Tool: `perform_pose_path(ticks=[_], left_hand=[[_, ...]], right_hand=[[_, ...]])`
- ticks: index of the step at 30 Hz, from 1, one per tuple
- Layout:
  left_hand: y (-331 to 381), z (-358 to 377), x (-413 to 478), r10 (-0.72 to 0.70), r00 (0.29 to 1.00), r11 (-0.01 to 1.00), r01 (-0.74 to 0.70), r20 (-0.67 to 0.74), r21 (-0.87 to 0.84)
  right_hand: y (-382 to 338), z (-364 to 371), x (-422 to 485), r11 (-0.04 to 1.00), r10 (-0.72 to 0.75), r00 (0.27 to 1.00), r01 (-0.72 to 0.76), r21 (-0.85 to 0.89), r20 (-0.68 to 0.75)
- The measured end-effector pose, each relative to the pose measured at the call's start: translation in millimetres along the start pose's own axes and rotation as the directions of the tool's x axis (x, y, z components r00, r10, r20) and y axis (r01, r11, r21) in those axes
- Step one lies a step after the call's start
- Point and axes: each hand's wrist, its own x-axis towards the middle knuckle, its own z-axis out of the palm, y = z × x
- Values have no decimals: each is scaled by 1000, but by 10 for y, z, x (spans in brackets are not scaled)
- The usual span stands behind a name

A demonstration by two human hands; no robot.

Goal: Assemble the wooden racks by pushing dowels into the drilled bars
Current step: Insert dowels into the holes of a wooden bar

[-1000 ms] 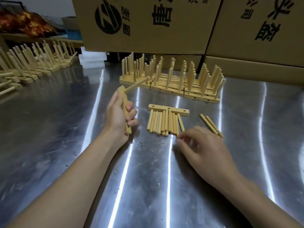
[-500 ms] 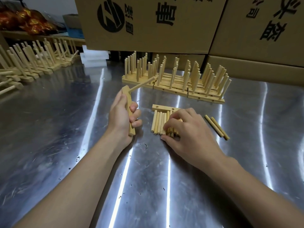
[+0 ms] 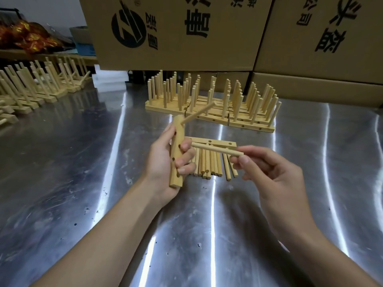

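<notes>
Gripping the drilled bar [image 3: 178, 132] nearly upright in my left hand [image 3: 163, 162], I have my fingers curled across its drilled face and my thumb along the far edge. One seated dowel [image 3: 198, 112] sticks out of the hole near the bar's top end, slanting up to the right. Two open holes show between my fingers lower down.

My right hand [image 3: 275, 177] pinches a loose dowel [image 3: 217, 148] by its right end between thumb and forefinger, the other fingers loosely curled beneath. It lies almost level above the table, and its free left end is just beside the bar, next to my left fingertips and not in any hole.

Below it, on the steel table [image 3: 83, 162], a pile of dowels [image 3: 207, 164] lies side by side, their far ends touching a second drilled bar [image 3: 217, 141] that lies flat. Beyond that stand the finished racks [image 3: 238, 106], packed together in rows with their dowels pointing up. More racks [image 3: 37, 88] line the far left of the table. Large cardboard boxes [image 3: 176, 32] with black printing are stacked behind the finished racks.
</notes>
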Motion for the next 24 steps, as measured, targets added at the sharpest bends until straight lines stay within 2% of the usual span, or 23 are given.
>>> perform_pose_path(ticks=[6, 10, 18, 24], left_hand=[[-93, 76, -79, -33, 993, 999, 32, 110, 16], [-101, 86, -97, -39, 994, 998, 35, 104, 42], [-91, 94, -100, -28, 995, 992, 16, 96, 126], [-97, 79, -113, -58, 989, 978, 30, 133, 206]], right_hand=[[17, -37, 7, 999, -37, 999, 38, -38, 23], [12, -47, -16, 994, -70, 997, 72, -82, 23], [-98, -90, -86, 888, -286, 958, 276, -367, 30], [-98, -73, -100, 866, -315, 949, 294, -405, 16]])
